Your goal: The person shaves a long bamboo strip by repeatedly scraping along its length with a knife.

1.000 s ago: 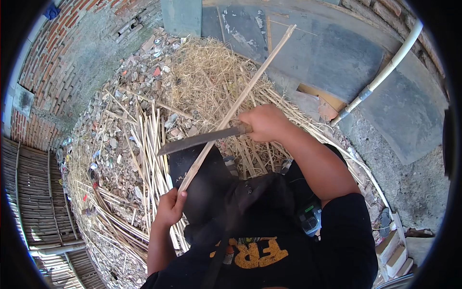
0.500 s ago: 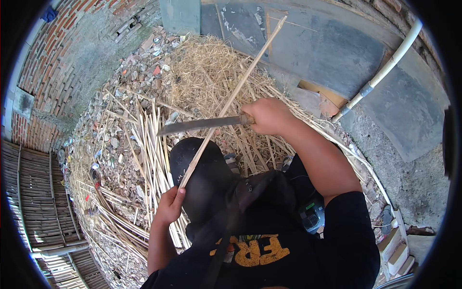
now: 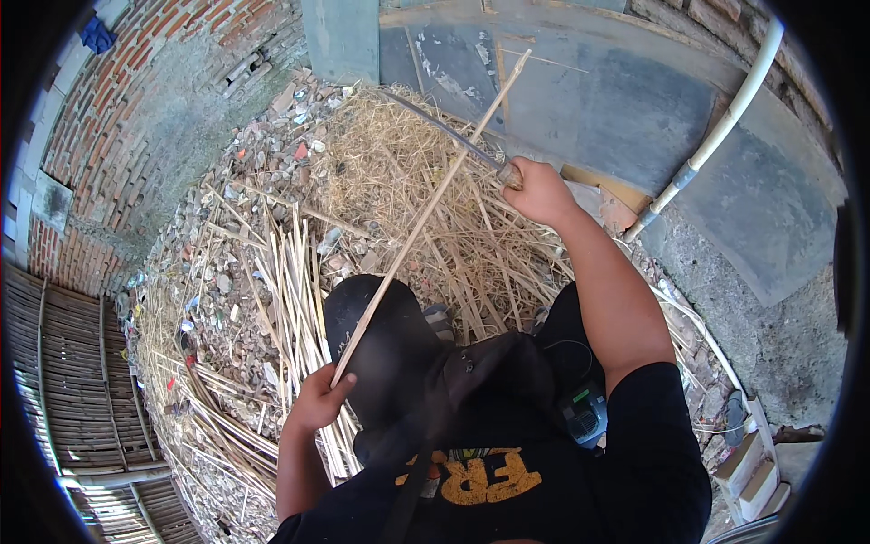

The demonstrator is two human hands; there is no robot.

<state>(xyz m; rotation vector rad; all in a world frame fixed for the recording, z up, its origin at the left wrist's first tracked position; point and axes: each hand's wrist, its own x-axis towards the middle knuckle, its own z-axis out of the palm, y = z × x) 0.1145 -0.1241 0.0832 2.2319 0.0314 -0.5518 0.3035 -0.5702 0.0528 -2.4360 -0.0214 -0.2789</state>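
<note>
My left hand (image 3: 319,399) is closed around the near end of a long split bamboo strip (image 3: 419,231), which slants up and away to the right over my dark-clad knee. My right hand (image 3: 541,191) grips the handle of a machete (image 3: 444,127). Its long dark blade points to the far left and meets or crosses the strip near the strip's far end. Whether the edge bites into the bamboo, I cannot tell.
A bundle of pale bamboo strips (image 3: 297,290) lies left of my knee on rubble. Fine shavings (image 3: 390,150) heap up ahead. A brick wall (image 3: 118,154) rises at left, grey panels (image 3: 598,100) and a white pipe (image 3: 725,127) at right.
The machete has moved along the strip from its middle toward its far end, and its tip now points farther away. My left hand has dropped slightly, still holding the strip.
</note>
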